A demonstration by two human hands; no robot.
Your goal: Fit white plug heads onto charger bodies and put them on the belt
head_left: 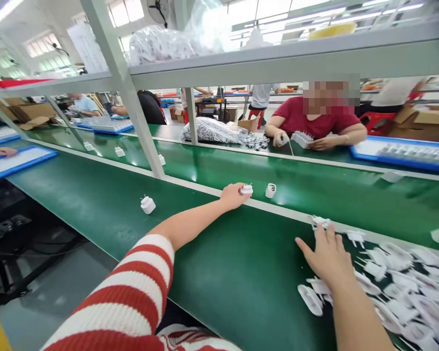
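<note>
My left hand reaches out over the pale divider strip, its fingers closed on a white plug adapter. Just right of it, another white adapter housing stands on the green conveyor belt. My right hand is spread, fingers apart, over the near green surface, with its fingertips at a small white part. A pile of white plug pieces lies to the right of that hand and partly beneath it. One more white adapter sits on the near surface at the left.
A metal post and an overhead shelf frame the belt. Across it, a person in a red shirt handles white parts beside a blue tray. Another blue tray and a person's hand are at the far left.
</note>
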